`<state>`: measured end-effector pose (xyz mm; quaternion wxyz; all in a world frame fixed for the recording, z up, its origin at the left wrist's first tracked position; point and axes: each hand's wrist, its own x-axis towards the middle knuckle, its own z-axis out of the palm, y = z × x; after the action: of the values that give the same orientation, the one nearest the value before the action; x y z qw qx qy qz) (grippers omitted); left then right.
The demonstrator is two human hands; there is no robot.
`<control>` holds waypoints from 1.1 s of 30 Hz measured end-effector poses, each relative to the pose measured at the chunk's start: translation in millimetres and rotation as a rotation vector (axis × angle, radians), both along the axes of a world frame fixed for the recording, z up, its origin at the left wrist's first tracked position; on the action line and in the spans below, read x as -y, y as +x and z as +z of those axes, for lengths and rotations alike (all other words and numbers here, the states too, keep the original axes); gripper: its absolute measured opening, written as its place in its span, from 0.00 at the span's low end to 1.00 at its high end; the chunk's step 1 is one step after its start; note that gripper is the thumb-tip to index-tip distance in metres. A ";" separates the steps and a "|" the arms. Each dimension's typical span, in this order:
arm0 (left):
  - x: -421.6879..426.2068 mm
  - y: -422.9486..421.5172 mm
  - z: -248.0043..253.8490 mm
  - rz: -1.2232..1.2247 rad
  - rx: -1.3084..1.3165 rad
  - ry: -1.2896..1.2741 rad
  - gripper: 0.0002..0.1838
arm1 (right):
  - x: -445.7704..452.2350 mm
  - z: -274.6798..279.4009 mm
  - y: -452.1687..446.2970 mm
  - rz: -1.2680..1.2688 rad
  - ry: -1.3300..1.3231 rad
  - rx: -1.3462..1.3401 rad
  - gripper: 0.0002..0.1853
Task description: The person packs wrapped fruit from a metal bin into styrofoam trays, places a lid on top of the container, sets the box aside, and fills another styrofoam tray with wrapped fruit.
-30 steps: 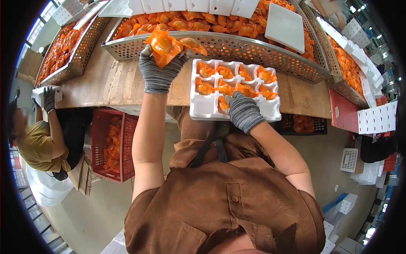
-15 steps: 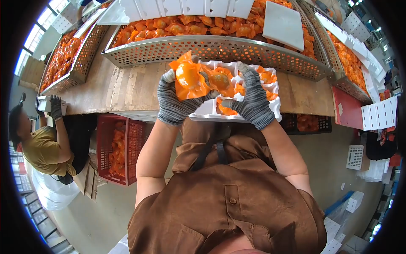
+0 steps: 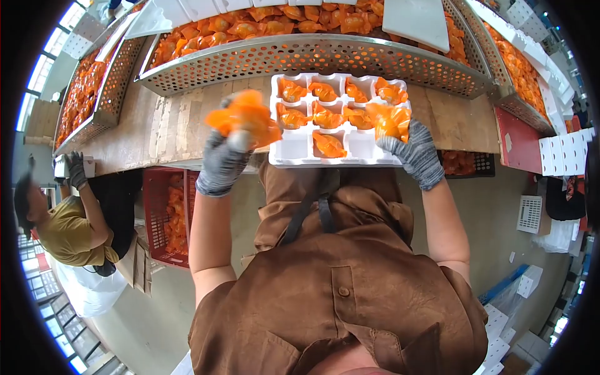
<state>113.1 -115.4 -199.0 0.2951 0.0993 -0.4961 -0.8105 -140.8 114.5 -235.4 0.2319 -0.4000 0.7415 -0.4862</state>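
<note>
A white compartment tray (image 3: 294,152) lies on the wooden bench at its front edge. Round packets in shiny orange wrap fill its back row, and more sit in the middle row. In the front row one packet (image 3: 329,145) lies in the second pocket from the left. My gloved right hand (image 3: 415,156) grips an orange-wrapped packet (image 3: 391,122) over the tray's right side. Left of the tray, my gloved left hand (image 3: 225,159) is closed on orange-wrapped packet material (image 3: 250,119); motion blur hides whether it is one packet or more.
Behind the tray stands a perforated metal bin (image 3: 312,59) heaped with orange packets, a white lid (image 3: 415,24) on top. Similar bins flank it. A red crate (image 3: 164,219) stands below the bench at left. Beyond it, a gloved co-worker (image 3: 75,225) holds a white box.
My hands have moved apart, left hand leftward and right hand rightward, each with orange packets. The tray, tilted and partly hidden before, now lies flat. More packets in its pockets are visible.
</note>
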 end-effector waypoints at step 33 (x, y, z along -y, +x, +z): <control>14.7 -41.2 -36.6 -0.215 0.651 -1.701 0.19 | 27.5 2.0 34.5 0.243 0.575 -0.761 0.13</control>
<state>71.9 -130.0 -235.6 0.0376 0.0254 -0.9909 -0.1271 -106.3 87.1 -233.3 0.1005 -0.5526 0.8258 -0.0507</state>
